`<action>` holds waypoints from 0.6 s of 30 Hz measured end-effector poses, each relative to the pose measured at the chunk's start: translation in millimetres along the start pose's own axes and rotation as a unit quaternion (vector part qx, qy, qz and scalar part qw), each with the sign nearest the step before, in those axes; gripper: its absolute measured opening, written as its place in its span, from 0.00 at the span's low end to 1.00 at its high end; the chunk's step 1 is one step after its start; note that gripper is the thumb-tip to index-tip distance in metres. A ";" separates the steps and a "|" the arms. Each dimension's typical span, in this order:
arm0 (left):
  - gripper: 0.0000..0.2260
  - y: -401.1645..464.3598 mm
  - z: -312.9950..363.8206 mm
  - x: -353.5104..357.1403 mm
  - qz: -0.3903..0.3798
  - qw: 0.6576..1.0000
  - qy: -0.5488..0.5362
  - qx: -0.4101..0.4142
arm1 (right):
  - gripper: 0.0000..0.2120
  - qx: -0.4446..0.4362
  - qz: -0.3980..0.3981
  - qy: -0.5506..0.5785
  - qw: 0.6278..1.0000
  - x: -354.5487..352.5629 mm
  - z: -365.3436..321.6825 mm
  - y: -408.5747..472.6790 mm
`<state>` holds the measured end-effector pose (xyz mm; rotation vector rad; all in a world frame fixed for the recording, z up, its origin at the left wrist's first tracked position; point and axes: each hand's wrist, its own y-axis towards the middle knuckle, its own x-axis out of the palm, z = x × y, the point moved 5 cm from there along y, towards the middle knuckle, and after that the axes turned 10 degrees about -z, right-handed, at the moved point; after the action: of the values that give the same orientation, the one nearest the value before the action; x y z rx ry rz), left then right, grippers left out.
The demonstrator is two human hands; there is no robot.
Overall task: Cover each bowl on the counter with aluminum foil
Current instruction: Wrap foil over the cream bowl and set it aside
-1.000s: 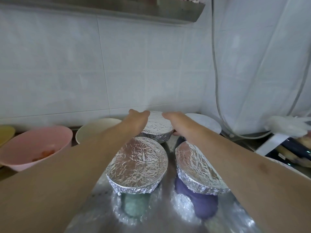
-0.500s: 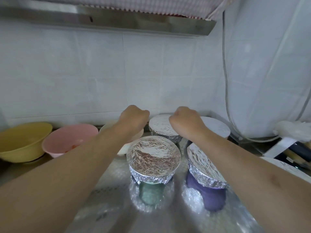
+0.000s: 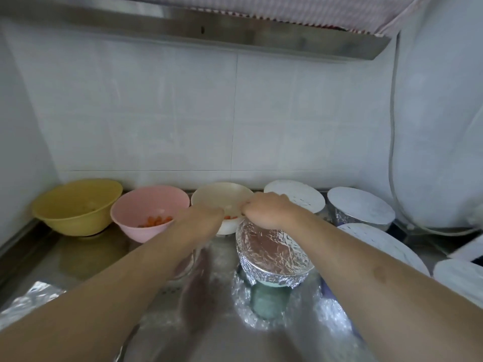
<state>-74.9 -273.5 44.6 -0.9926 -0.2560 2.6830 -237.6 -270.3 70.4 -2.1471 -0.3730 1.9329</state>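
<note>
Both hands have left the back foil-covered bowl [image 3: 295,195] for the cream bowl [image 3: 222,198]. Left to right: yellow bowl [image 3: 77,206] and pink bowl [image 3: 149,210] uncovered; left hand [image 3: 202,220] and right hand [image 3: 269,210] curled at cream bowl's rim, hold unclear. Step: fetching bowl 3 of 3 uncovered. Next: draw forward beside foil sheet [image 3: 28,300].

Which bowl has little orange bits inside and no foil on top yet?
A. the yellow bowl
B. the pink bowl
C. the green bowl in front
B: the pink bowl stands open with orange pieces in it, while the green bowl is foil-covered.
</note>
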 end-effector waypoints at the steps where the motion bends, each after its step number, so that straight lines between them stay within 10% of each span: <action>1: 0.19 3.6 -2.2 -0.1 0.002 1.000 0.004 0.001 | 0.13 -0.005 0.000 -0.020 1.000 0.0 -1.6 1.0; 18: 0.12 -155.5 37.2 -66.0 0.172 0.944 0.166 0.225 | 0.06 -0.103 0.339 0.138 0.925 -33.5 -33.5 -162.7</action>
<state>-22.0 -149.1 152.5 -1.3997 0.6244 2.6042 -213.5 -128.4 159.7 -2.9227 0.2782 1.8974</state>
